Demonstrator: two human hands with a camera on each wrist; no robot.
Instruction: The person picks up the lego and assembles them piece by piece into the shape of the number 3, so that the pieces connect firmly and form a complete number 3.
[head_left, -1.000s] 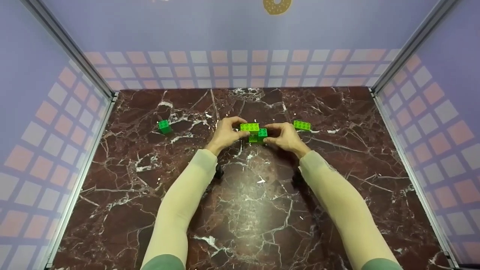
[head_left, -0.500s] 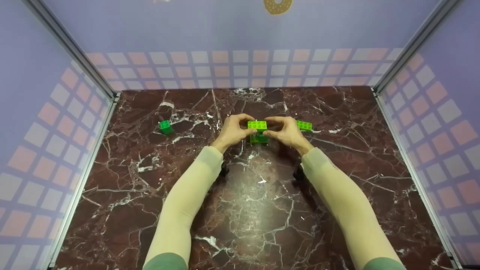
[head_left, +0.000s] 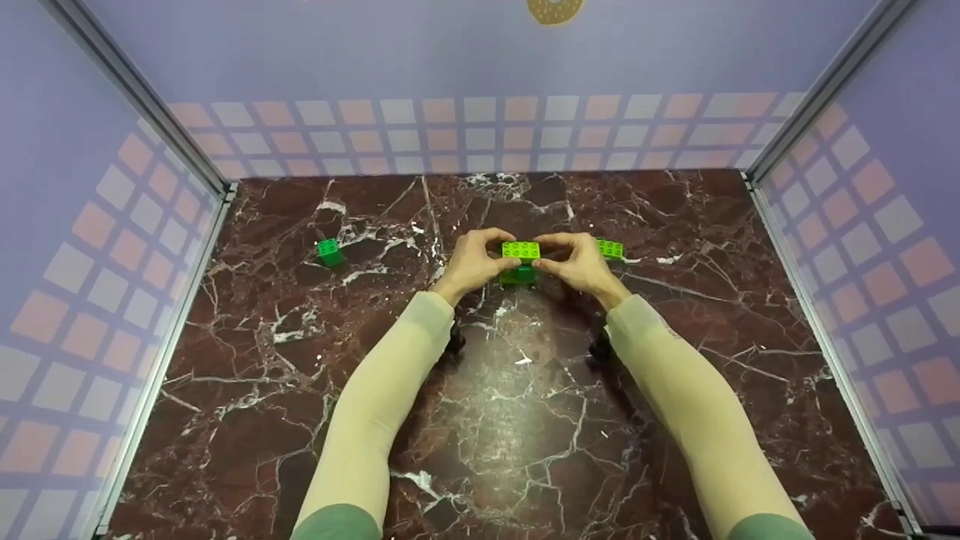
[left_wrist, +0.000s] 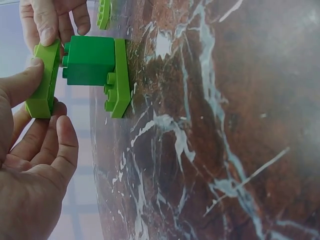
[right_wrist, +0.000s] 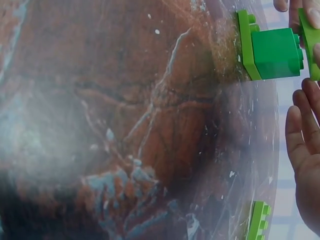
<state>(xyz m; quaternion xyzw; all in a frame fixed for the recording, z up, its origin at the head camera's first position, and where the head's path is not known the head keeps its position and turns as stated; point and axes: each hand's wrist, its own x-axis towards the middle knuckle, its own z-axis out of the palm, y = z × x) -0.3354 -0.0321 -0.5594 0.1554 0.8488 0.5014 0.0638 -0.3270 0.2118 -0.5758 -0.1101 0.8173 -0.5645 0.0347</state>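
Both hands hold one lime-green toy building brick [head_left: 520, 250] level above a dark green brick [left_wrist: 90, 60]. My left hand [head_left: 474, 264] pinches its left end between thumb and fingers. At the other end, my right hand [head_left: 579, 262] pinches it the same way. The dark green brick sits on one end of a lower lime-green brick [left_wrist: 121, 82] lying on the table, whose bare studs show in the left wrist view. A narrow gap separates the held brick from the dark green studs there.
A separate green brick [head_left: 328, 253] stands on the marbled table [head_left: 495, 420] to the left. Behind my right hand lies another lime-green brick [head_left: 611, 249], partly hidden. Patterned panels [head_left: 480, 67] wall the table at the back and sides.
The left hand has carried the lime-green brick right, over the dark green one. My right hand has let go of the dark green brick and taken the lime-green brick's right end.
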